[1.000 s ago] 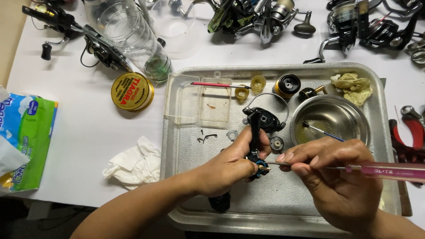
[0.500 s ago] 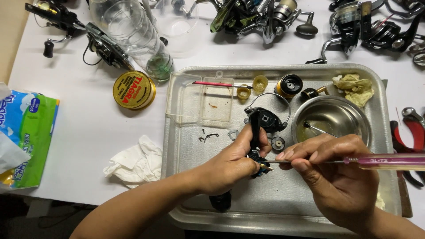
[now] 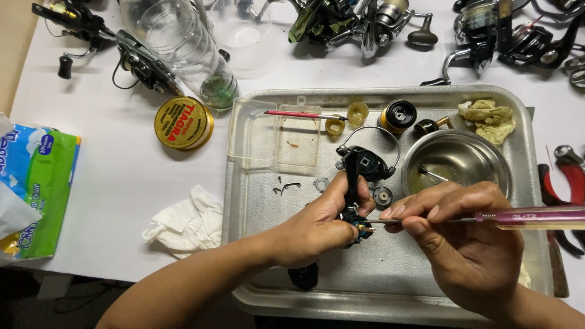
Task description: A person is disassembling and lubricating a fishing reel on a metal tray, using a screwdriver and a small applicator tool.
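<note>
My left hand (image 3: 317, 228) grips a black fishing reel body (image 3: 361, 167) upright over a metal tray (image 3: 390, 286); its wire bail arcs above. My right hand (image 3: 463, 244) holds a screwdriver with a clear purple handle (image 3: 536, 217). The metal tip touches the reel's lower part, right by my left fingers. A round steel bowl (image 3: 457, 161) with a thin tool in it sits just behind my right hand.
In the tray lie a clear plastic box (image 3: 277, 137), a red-handled brush (image 3: 298, 114), a gold spool (image 3: 397, 116), small screws and a yellowed rag (image 3: 490, 119). Outside it are a round yellow tin (image 3: 183, 123), crumpled tissue (image 3: 183, 222), a tissue pack (image 3: 36, 189), red pliers (image 3: 570, 176) and several reels behind.
Both hands have stayed nearly still at the reel; the screwdriver tip remains at the same spot, with only a slight shift of the view.
</note>
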